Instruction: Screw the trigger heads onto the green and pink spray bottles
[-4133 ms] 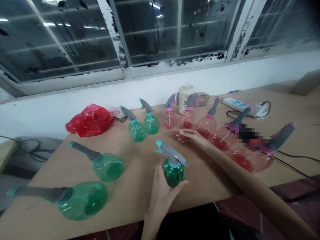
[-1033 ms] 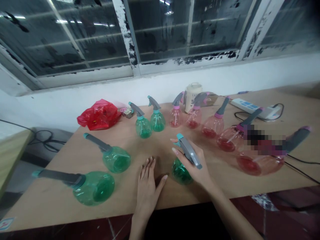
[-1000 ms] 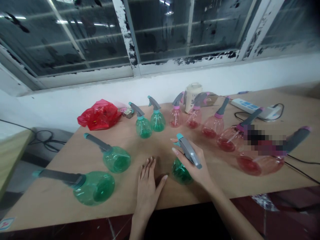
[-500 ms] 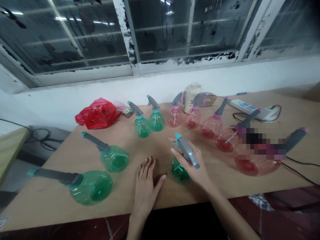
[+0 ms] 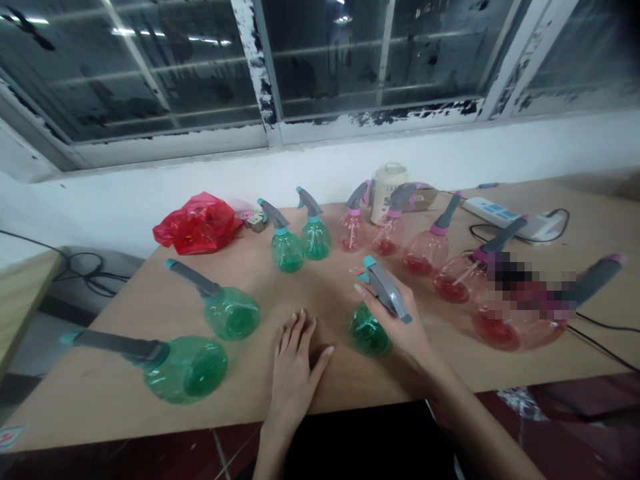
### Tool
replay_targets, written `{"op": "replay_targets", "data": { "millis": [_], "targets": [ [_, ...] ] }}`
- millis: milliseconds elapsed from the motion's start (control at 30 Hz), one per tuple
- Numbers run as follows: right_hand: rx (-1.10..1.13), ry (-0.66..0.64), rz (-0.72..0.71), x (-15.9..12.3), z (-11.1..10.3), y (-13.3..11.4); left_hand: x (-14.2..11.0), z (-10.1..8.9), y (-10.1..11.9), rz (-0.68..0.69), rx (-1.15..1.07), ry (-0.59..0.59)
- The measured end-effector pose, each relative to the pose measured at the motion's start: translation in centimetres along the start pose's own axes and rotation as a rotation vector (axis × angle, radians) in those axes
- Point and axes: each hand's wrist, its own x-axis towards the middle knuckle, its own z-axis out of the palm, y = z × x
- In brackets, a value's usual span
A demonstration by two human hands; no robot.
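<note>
My right hand (image 5: 400, 320) is wrapped round the neck of a green spray bottle (image 5: 369, 333), whose grey and teal trigger head sticks up above my fingers. Whether the bottle's base touches the table is hard to tell. My left hand (image 5: 295, 363) lies flat on the tabletop with its fingers spread, holding nothing. Left of it are two green spray bottles, a nearer one (image 5: 187, 370) and a farther one (image 5: 233, 313). Behind my hands, two more green spray bottles (image 5: 287, 252) stand side by side. A curved row of pink spray bottles (image 5: 426, 253) stands on the right.
A red plastic bag (image 5: 197, 223) lies at the back left beside small items (image 5: 256, 221). A cream canister (image 5: 389, 190) stands near the wall. Farther right is a white power strip (image 5: 510, 217) with a black cord. The wooden table (image 5: 240, 407) has its front edge by my body.
My right hand has moved slightly right with the green spray bottle in it. The left hand stays flat on the table. The whole view has shifted a little.
</note>
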Motion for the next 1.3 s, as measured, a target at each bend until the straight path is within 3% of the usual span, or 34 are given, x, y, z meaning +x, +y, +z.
{"op": "replay_targets", "data": {
  "millis": [200,733,1300],
  "targets": [
    [-0.101,0.032,0.038,0.6,-0.9,-0.4,0.0,0.0,-0.1,0.010,0.002,0.002],
    [-0.019,0.098,0.092,-0.7,-0.7,0.0,0.0,0.1,-0.1,-0.006,-0.026,0.007],
    [0.007,0.083,0.111,-0.7,-0.6,0.0,0.0,0.1,-0.1,-0.008,-0.030,0.005]
  ]
}}
